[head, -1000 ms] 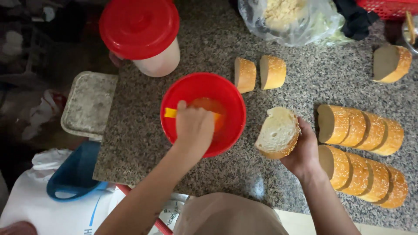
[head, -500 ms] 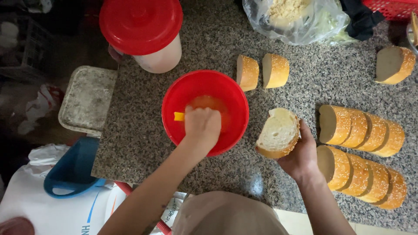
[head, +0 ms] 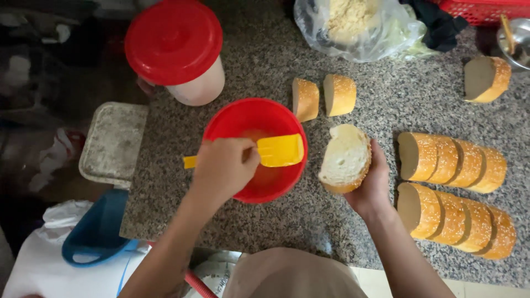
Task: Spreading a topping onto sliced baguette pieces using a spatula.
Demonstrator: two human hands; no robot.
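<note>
Two hands, one spreader, one piece of bread

Two hands work over a grey speckled counter. The left hand is closed tight around the handle of a yellow spreader. A moment ago that hand was low inside the red bowl, and only a bit of the yellow tool stuck out on the left. Now the hand has come up and moved a little left, and the flat yellow blade shows in full, lying over the right side of the bowl and pointing at the bread. Orange stuff sits in the bottom of the bowl.

The right hand cups a cut piece of bread from below, white side up. It sits just to the right of the bowl, close to its rim, about where it was before. The fingers wrap round the crust.

Behind the bowl stand two small bread pieces. To the right lie two rows of seeded bread slices, well apart from the bowl. One more bread end sits far right at the back. A pale tub with a red lid stands behind the bowl on the left. A clear bag with crumbly yellow food lies at the back. A grey tray pokes out past the left edge of the counter.
</note>
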